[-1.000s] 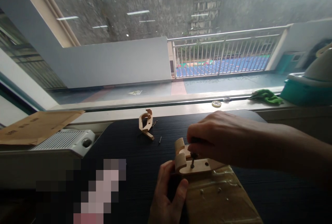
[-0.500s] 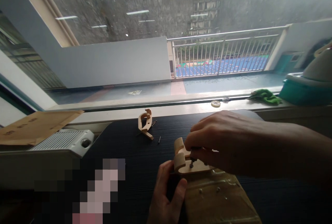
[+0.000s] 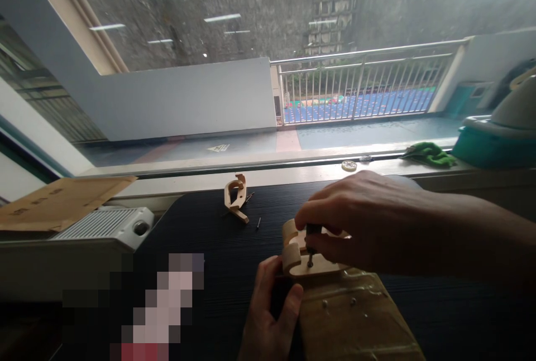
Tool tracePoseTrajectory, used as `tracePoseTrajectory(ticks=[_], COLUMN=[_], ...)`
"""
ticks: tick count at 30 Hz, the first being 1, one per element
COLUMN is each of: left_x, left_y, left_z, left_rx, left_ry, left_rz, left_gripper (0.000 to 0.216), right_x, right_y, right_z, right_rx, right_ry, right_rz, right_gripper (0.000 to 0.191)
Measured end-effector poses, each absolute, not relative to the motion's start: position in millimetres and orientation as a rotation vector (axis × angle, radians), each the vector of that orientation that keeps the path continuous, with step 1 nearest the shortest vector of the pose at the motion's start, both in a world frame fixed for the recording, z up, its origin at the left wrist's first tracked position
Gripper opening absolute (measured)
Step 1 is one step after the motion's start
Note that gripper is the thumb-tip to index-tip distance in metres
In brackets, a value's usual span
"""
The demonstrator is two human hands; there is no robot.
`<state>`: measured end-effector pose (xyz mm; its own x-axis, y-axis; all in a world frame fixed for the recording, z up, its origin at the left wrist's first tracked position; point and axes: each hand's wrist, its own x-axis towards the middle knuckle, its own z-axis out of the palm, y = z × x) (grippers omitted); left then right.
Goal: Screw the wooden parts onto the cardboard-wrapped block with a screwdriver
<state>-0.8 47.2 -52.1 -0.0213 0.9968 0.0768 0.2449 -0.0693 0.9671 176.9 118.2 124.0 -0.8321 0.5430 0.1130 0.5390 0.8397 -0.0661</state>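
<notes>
Between the thumb and fingers of my right hand [image 3: 347, 216] is a short dark-handled screwdriver [image 3: 312, 232], held upright. Its metal tip meets a screw on a pale wooden piece with a curled end [image 3: 310, 265]. A similar curled wooden piece [image 3: 288, 229] lies just behind, partly covered by my hand. Both rest at the far end of a brown wooden board [image 3: 355, 322] with clear tape and several small screws on it. My left hand [image 3: 272, 311] grips the board's left corner, fingertips against the curled end and thumb along the edge.
Farther back on the black table [image 3: 201, 238] stands an angular wooden frame [image 3: 235, 198], with a loose screw [image 3: 258, 223] nearby. The windowsill carries a round pale disc [image 3: 349, 165], a green cloth [image 3: 429, 153] and a teal container [image 3: 494, 143]. Brown cardboard [image 3: 62, 199] lies left, over a white radiator [image 3: 104, 227].
My right hand has shifted slightly up and left and its grip has turned, so more of the screwdriver's handle shows. The left hand and board stay nearly still.
</notes>
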Motion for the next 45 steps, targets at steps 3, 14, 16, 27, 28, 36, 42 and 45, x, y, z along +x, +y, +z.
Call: tracePoseTrajectory(ticks=[3,14,16,27,28,36,42,45], left_x=[0,0,1,0,1,1,1,0], left_y=[48,47,47,48,48,44,47,48], left_z=[-52,-51,-51,-50,-50,-48,-49,-50], left_rx=[1.432,1.414,1.409,1.413,1.413,1.403,1.39,1.401], left_ry=[1.361,1.36,1.358,1.367,1.368,1.383,1.359,1.37], left_rz=[1.173,1.187,1.194,1.187,1.186,1.2,1.19,1.169], left_gripper=[0.036,0.035,0.035,0.036,0.036,0.035,0.036,0.036], right_x=[181,177,176,182,182,170,176,178], right_y=[118,124,121,120,122,123,120,120], right_z=[127,118,120,124,122,121,131,132], right_rx=[-0.802,-0.9,-0.89,-0.808,-0.808,-0.934,-0.821,-0.778], right_ry=[-2.931,-2.859,-2.871,-2.933,-2.916,-2.893,-2.929,-3.005], right_rz=[0.106,0.079,0.046,0.173,0.177,0.064,0.105,0.152], right_gripper=[0.018,0.026,0.024,0.017,0.018,0.024,0.017,0.019])
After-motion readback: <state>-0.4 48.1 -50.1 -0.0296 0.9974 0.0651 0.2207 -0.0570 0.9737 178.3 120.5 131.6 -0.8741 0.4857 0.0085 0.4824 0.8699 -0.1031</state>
